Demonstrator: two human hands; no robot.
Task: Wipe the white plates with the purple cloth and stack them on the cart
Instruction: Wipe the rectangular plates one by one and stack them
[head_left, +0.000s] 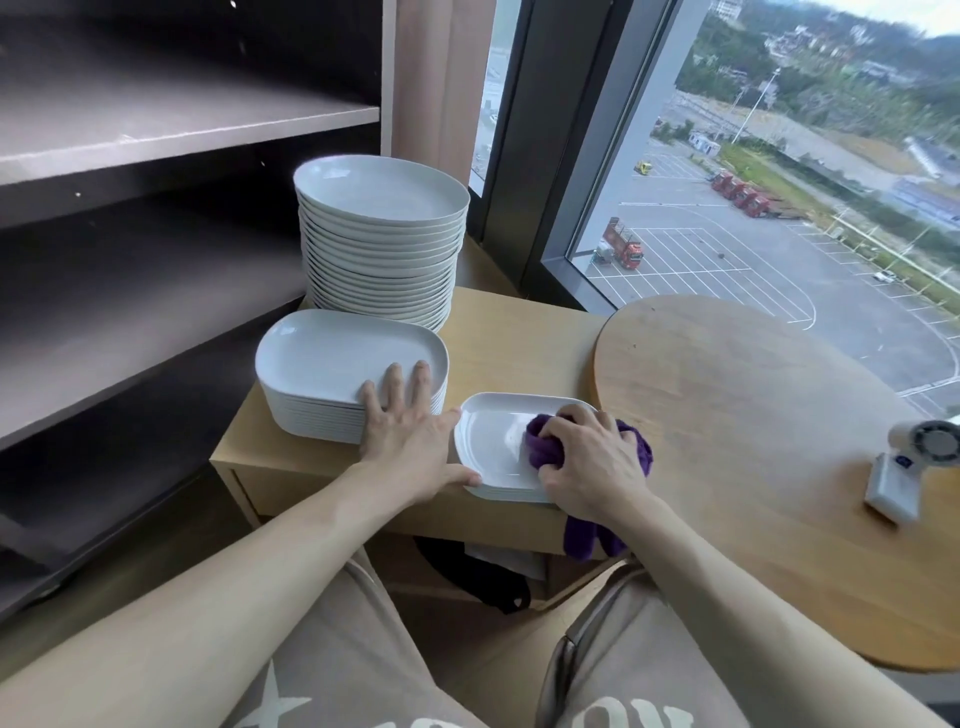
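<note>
- Plate (493, 447): tops a low pile on the cart (519, 343), under the right hand (587, 467) and just right of the left hand (410, 436). Its long side runs left to right.
- Right hand: fingers curled round the purple cloth (545, 447), pressing it onto the plate's right half.
- Left hand: spread flat, fingertips on the taller stack (322, 358), thumb side against the plate's left rim, so probably steadying the plate.

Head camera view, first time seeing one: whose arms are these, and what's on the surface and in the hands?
No machine: a person's bare arms, filmed from a camera worn on the head, looking down. The right hand grips the purple cloth on the top plate of a small stack. The left hand lies flat, fingers on the oblong plates, thumb against the small stack. Tall round plates stand behind, all on a wooden cart; a round table is right.
</note>
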